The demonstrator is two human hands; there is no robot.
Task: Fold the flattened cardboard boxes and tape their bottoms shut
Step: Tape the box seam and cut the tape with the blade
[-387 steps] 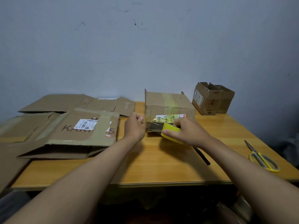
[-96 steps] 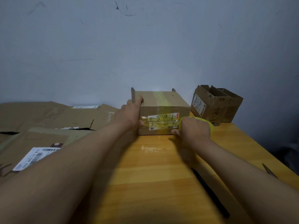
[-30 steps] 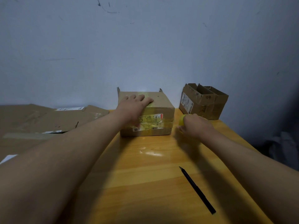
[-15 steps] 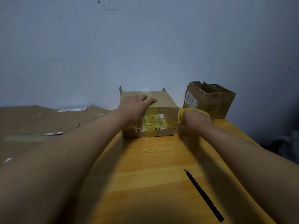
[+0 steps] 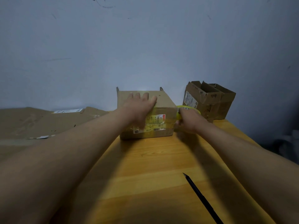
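Observation:
A folded cardboard box point(image 5: 165, 103) lies on its side at the back of the wooden table point(image 5: 153, 167), its taped, labelled face towards me. My left hand point(image 5: 140, 105) lies flat on its top face with fingers straight, pressing down. My right hand point(image 5: 188, 121) grips a yellow tape roll point(image 5: 186, 108) at the box's right front corner. A strip of yellowish tape runs across the labelled face towards the roll.
Two small open cardboard boxes point(image 5: 208, 100) stand at the back right by the wall. Several flattened boxes point(image 5: 45, 122) lie stacked at the left. A black pen-like tool point(image 5: 203, 198) lies on the table near the front right.
My right hand has carried the tape roll from the box's front face round to its right corner. My left hand went from the box's left edge to flat on top.

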